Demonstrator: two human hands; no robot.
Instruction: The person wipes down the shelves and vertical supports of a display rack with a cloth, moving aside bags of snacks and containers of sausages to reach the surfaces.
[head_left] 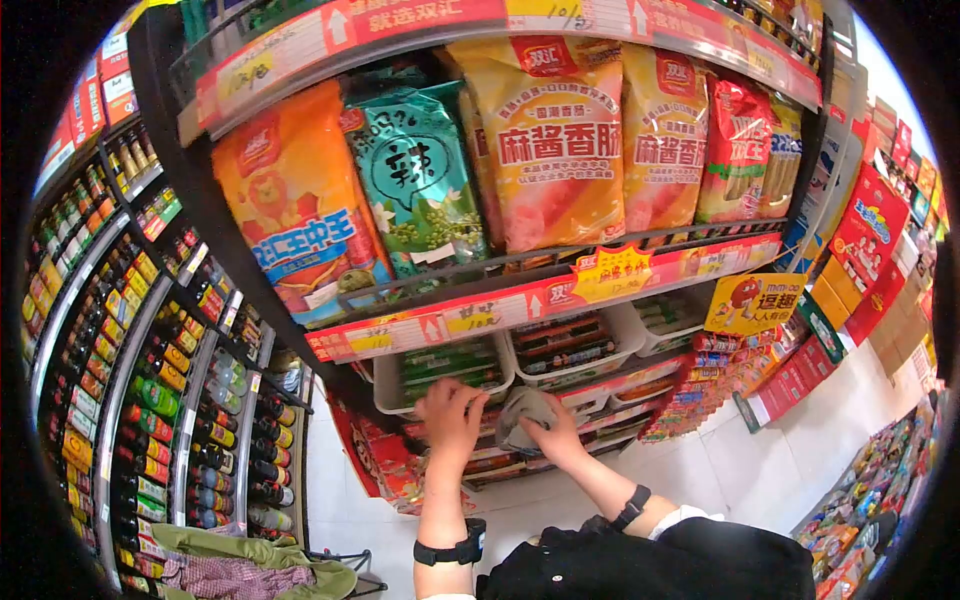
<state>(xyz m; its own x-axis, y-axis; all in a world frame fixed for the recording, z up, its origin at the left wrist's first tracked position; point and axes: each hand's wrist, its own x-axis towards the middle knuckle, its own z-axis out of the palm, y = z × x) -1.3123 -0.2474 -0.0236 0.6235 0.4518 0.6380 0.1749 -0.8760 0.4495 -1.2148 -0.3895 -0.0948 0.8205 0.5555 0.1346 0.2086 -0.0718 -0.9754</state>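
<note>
My left hand (452, 420) is at the front rim of a white basket (394, 392) that holds green-wrapped stick snacks (455, 370). Its fingers are bent and a little apart, with nothing visible in them. Bunched up in my right hand (552, 437) is a grey cloth (522, 415), held just below the gap between two baskets. The middle white basket (628, 347), close above the cloth, contains dark and reddish wrapped sticks (560, 345). Black straps circle both forearms.
Above the baskets, a shelf carries an orange bag (300, 200), a green bag (420, 170) and yellow sausage bags (560, 150). A yellow sign (755, 303) juts out at right. Bottle shelves (150, 390) line the left; a green garment (250, 565) lies below them.
</note>
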